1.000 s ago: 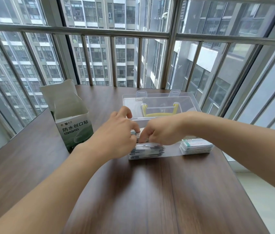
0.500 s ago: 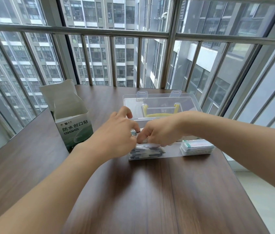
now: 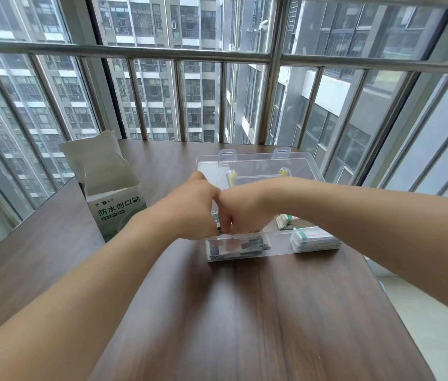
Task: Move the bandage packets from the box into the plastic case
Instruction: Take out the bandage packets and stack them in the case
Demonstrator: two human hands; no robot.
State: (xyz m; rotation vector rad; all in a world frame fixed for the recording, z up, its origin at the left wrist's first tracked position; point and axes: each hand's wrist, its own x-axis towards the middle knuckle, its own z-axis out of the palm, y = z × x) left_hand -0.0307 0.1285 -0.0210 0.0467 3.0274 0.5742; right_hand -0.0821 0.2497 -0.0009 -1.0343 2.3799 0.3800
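A clear plastic case [image 3: 280,247] stands open in the middle of the wooden table, its lid [image 3: 256,166] tipped back. Both hands meet over its left compartment: my left hand [image 3: 192,213] and my right hand [image 3: 240,213] pinch a small stack of bandage packets [image 3: 215,215] between their fingertips, mostly hidden. Dark packets [image 3: 240,244] lie in the left compartment beneath them. White and green packet stacks [image 3: 313,239] fill the right compartment. The green and white bandage box [image 3: 113,199] stands open to the left.
The brown wooden table [image 3: 272,312] runs to a railing and windows at the back. A yellow handle [image 3: 232,177] shows through the case lid. The table's right edge drops to a pale floor [image 3: 437,312].
Both hands have drawn closer together and lifted slightly over the left compartment. A second stack of packets now shows behind the right wrist.
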